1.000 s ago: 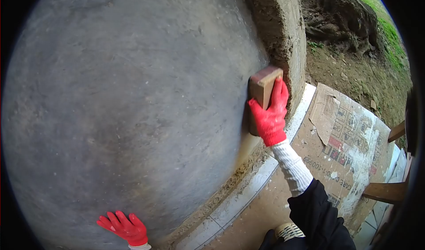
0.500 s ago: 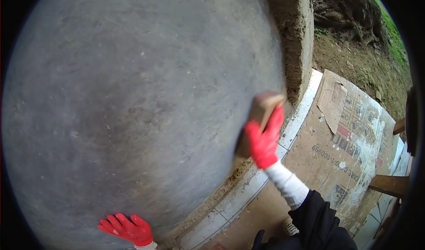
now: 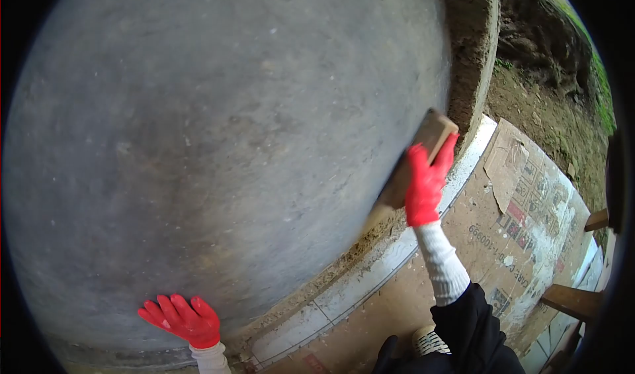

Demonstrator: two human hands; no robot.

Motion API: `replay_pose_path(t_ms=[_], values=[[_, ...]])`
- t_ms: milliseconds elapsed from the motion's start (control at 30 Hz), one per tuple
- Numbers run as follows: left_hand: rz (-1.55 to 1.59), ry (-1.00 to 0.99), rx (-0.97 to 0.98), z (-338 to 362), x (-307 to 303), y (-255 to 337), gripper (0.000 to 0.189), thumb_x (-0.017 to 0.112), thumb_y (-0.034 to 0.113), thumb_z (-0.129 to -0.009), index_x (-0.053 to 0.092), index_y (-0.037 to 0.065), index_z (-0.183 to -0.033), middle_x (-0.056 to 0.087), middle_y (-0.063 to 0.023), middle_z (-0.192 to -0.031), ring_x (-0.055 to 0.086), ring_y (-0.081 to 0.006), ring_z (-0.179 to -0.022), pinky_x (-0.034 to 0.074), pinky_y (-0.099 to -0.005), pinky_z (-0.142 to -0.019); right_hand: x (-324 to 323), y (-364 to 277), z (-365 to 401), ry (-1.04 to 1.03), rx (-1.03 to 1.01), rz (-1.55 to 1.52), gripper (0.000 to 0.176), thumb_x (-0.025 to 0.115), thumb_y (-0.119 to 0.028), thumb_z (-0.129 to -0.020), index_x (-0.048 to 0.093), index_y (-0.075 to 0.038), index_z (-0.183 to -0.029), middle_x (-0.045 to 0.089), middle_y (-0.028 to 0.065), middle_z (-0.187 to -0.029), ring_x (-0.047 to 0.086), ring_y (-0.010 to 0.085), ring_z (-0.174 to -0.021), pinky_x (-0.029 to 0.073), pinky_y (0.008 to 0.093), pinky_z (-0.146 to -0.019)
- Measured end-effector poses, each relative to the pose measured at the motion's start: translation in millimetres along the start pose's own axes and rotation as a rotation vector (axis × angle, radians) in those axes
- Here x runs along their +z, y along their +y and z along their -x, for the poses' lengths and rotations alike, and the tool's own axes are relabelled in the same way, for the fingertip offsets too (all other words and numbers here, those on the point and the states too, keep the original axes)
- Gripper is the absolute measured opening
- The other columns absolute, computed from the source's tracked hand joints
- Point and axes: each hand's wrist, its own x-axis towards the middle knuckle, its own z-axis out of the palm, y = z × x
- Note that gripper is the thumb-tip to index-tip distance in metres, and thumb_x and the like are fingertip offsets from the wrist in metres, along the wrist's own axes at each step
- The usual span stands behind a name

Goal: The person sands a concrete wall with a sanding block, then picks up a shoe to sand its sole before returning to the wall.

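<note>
A smooth grey cement surface (image 3: pixel 218 155) fills most of the view. Near its right edge, my red-gloved right hand (image 3: pixel 426 182) grips a long brown wooden block (image 3: pixel 436 133), held along that edge with its paler lower end close over the rough border. Parts of the block are hidden behind the glove, and it is slightly blurred. At the lower left, my left hand (image 3: pixel 184 321), also in a red glove, lies with fingers extended against the grey surface and holds nothing.
A rough cement rim (image 3: pixel 471 56) bounds the surface, followed by a strip of white tiles (image 3: pixel 317 318). Stained cardboard (image 3: pixel 483 241) covers the floor. Wooden legs (image 3: pixel 574 301) stand at the right, with bare soil (image 3: pixel 529 109) behind. A shoe (image 3: pixel 430 341) shows below.
My right hand has moved up and to the right with the wooden block. My left hand stays open and appears slightly higher, as the whole view has shifted.
</note>
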Motion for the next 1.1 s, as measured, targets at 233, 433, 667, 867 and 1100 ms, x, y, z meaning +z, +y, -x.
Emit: replay_pose_path(t_ms=[233, 433, 667, 867, 1100], values=[[0.022, -0.002, 0.0, -4, -4, 3, 0.029, 0.041, 0.026, -0.095, 0.05, -0.002, -0.095, 0.046, -0.0198, -0.111, 0.038, -0.0486, -0.116, 0.024, -0.07, -0.101, -6, -69, 134, -0.719, -0.477, -0.284, 0.03, 0.072, -0.023, -0.073, 0.053, -0.018, -0.095, 0.048, 0.0165, -0.093, 0.055, 0.0314, -0.076, 0.047, 0.0466, -0.059], [0.037, 0.032, 0.002, -2, 3, 0, 0.026, 0.042, 0.024, -0.094, 0.05, -0.001, -0.093, 0.046, -0.0192, -0.111, 0.038, -0.0483, -0.117, 0.025, -0.07, -0.1, -11, -11, 37, -0.222, -0.428, 0.147, 0.091, 0.069, -0.036, -0.076, 0.022, -0.001, -0.146, 0.029, 0.0253, -0.142, 0.037, 0.0419, -0.127, 0.037, 0.0497, -0.101], [0.042, 0.021, 0.039, 1, 0, -4, 0.031, 0.044, 0.024, -0.094, 0.045, -0.001, -0.113, 0.042, -0.0184, -0.125, 0.034, -0.0468, -0.125, 0.025, -0.0685, -0.103, -1, -56, 97, -0.179, -0.724, 0.015, 0.072, 0.072, -0.03, -0.072, 0.044, -0.011, -0.135, 0.058, 0.0196, -0.111, 0.06, 0.0361, -0.087, 0.054, 0.047, -0.07], [0.057, 0.089, 0.03, 6, 3, -4, 0.036, 0.045, 0.025, -0.096, 0.046, -0.003, -0.12, 0.041, -0.0193, -0.132, 0.034, -0.0464, -0.128, 0.026, -0.0685, -0.103, -12, -34, 58, -0.294, -0.635, 0.027, 0.078, 0.075, -0.023, -0.065, 0.043, -0.025, -0.136, 0.043, 0.0208, -0.122, 0.054, 0.0381, -0.097, 0.05, 0.0481, -0.076], [0.07, 0.132, 0.04, 9, 8, -6, 0.034, 0.044, 0.026, -0.097, 0.051, -0.004, -0.11, 0.047, -0.0213, -0.124, 0.037, -0.0486, -0.125, 0.029, -0.0704, -0.1, -2, -25, 67, -0.156, -0.498, 0.146, 0.096, 0.073, -0.027, -0.069, 0.023, -0.018, -0.15, 0.027, 0.0328, -0.141, 0.043, 0.0498, -0.119, 0.042, 0.0542, -0.095]])
